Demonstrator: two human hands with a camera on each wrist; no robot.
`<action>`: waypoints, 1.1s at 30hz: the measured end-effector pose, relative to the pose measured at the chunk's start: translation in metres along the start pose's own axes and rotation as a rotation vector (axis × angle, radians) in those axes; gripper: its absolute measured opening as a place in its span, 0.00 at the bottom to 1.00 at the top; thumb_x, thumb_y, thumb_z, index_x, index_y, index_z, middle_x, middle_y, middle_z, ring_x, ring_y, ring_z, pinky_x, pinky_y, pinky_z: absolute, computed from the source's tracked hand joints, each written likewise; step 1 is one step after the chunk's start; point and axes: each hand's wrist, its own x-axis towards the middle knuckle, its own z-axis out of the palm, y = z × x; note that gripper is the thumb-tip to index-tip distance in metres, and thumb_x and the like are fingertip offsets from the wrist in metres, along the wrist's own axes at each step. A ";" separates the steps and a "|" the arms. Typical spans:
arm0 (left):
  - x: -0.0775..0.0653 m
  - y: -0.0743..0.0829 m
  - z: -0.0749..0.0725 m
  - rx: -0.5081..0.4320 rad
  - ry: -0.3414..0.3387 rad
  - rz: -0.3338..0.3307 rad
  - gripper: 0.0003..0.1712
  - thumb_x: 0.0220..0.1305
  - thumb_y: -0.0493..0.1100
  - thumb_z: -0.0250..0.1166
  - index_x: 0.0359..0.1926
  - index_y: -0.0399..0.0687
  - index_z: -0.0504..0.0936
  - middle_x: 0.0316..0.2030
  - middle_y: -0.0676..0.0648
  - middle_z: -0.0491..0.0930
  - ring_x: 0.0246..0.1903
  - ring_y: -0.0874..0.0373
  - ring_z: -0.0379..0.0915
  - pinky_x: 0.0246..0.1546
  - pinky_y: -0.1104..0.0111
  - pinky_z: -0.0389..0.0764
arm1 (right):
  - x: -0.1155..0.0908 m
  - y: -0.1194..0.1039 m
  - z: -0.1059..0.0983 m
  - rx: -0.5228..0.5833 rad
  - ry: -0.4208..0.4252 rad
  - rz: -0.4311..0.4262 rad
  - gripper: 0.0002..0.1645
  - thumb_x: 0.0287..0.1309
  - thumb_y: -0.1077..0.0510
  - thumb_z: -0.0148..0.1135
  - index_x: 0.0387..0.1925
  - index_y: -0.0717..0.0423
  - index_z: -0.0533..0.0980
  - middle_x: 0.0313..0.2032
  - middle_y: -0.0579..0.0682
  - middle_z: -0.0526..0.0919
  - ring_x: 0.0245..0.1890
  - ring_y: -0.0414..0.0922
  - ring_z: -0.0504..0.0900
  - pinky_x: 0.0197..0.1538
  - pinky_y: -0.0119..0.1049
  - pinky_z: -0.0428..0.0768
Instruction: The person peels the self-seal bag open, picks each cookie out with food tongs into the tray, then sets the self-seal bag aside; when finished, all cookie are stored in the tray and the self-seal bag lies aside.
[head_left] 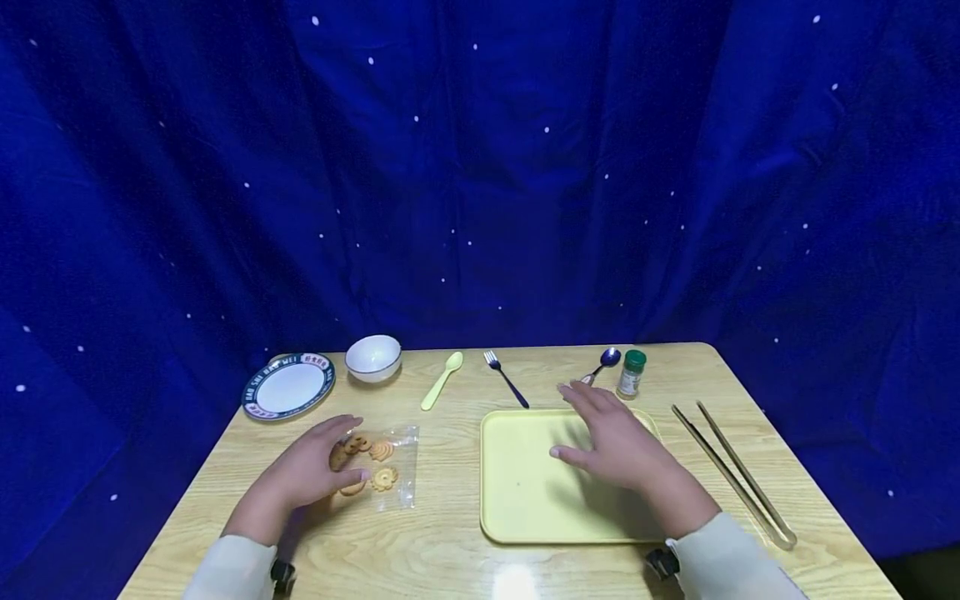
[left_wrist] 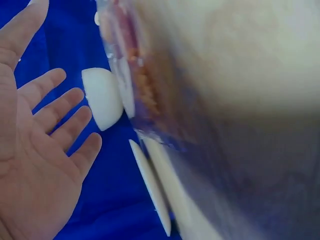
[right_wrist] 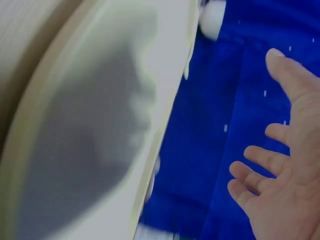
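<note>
My left hand hovers over the left part of a clear plastic packet of cookies, hiding some of them. In the left wrist view the fingers of that hand are spread, holding nothing, apart from the packet. Above a pale yellow tray is my right hand, its thumb held away from the fingers. The right wrist view shows this hand with nothing in it and its shadow on the tray.
Along the back stand a blue-rimmed plate, a white bowl, a yellow spoon, a fork, a dark spoon and a green-capped jar. Metal tongs lie right of the tray. A blue curtain hangs behind.
</note>
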 end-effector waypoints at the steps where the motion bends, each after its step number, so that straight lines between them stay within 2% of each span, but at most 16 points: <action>1: 0.000 -0.002 0.002 -0.008 -0.013 0.005 0.51 0.56 0.66 0.74 0.73 0.46 0.69 0.72 0.37 0.67 0.71 0.35 0.64 0.68 0.40 0.68 | 0.003 -0.007 0.004 0.005 -0.008 -0.009 0.57 0.56 0.27 0.66 0.79 0.47 0.58 0.76 0.59 0.63 0.73 0.65 0.64 0.71 0.65 0.67; 9: 0.005 -0.010 0.014 -0.096 -0.111 -0.055 0.48 0.59 0.63 0.73 0.73 0.47 0.69 0.73 0.38 0.67 0.72 0.36 0.62 0.71 0.41 0.65 | 0.019 -0.061 0.038 0.029 -0.104 -0.104 0.53 0.58 0.31 0.68 0.77 0.49 0.62 0.73 0.55 0.68 0.72 0.55 0.68 0.73 0.52 0.70; 16: 0.008 -0.013 0.017 -0.120 -0.159 -0.071 0.49 0.57 0.63 0.74 0.72 0.44 0.70 0.72 0.37 0.68 0.72 0.35 0.62 0.71 0.41 0.65 | 0.025 -0.110 0.067 -0.127 -0.200 -0.251 0.48 0.62 0.31 0.65 0.72 0.56 0.68 0.66 0.53 0.76 0.68 0.50 0.74 0.72 0.43 0.72; 22: 0.009 -0.016 0.017 -0.120 -0.165 -0.057 0.47 0.56 0.62 0.76 0.70 0.42 0.72 0.71 0.37 0.69 0.72 0.36 0.62 0.71 0.42 0.66 | 0.033 -0.144 0.087 -0.205 -0.213 -0.336 0.38 0.63 0.35 0.66 0.66 0.54 0.74 0.60 0.48 0.82 0.62 0.44 0.78 0.67 0.36 0.76; 27: 0.009 -0.017 0.018 -0.091 -0.170 -0.045 0.49 0.51 0.61 0.79 0.69 0.44 0.74 0.71 0.37 0.69 0.73 0.36 0.61 0.72 0.42 0.64 | 0.041 -0.162 0.097 -0.220 -0.214 -0.358 0.34 0.62 0.37 0.68 0.62 0.52 0.77 0.56 0.46 0.83 0.59 0.43 0.80 0.65 0.33 0.78; 33: 0.010 -0.017 0.018 -0.099 -0.206 -0.061 0.54 0.45 0.58 0.83 0.71 0.46 0.72 0.74 0.37 0.64 0.74 0.35 0.58 0.72 0.41 0.63 | 0.052 -0.180 0.108 -0.162 -0.235 -0.314 0.33 0.61 0.37 0.70 0.59 0.52 0.79 0.54 0.46 0.83 0.58 0.43 0.80 0.63 0.33 0.79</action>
